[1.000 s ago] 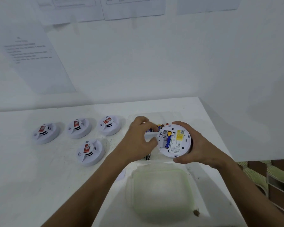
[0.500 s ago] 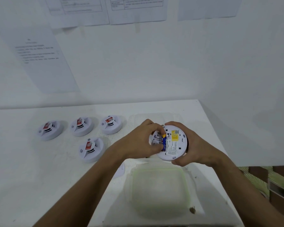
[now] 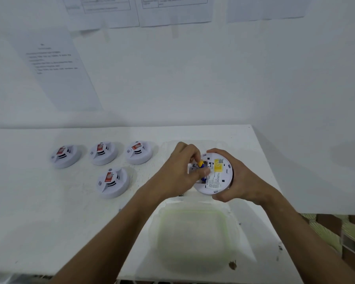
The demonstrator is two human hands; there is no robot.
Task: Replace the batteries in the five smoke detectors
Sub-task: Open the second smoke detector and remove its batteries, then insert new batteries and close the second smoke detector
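My right hand [image 3: 241, 182] grips a white smoke detector [image 3: 217, 177] turned back-up, its yellow label facing me. My left hand [image 3: 178, 173] pinches a blue-and-yellow battery [image 3: 200, 165] at the detector's open battery bay. The bay itself is mostly hidden by my fingers. Several other white smoke detectors with red tags lie face-up on the white table [image 3: 29, 212]: three in a row [image 3: 64, 156] [image 3: 103, 152] [image 3: 138, 152] and one in front [image 3: 112, 182].
A clear plastic container lid with a green rim [image 3: 195, 234] lies near the table's front edge. A clear box behind my hands is mostly hidden. Paper sheets [image 3: 57, 66] hang on the wall. The table's right edge [image 3: 275, 181] runs close to my right hand.
My left hand moved from the box behind onto the detector's back, and now pinches a battery at the bay. The detector stays in my right hand, lifted slightly toward me.
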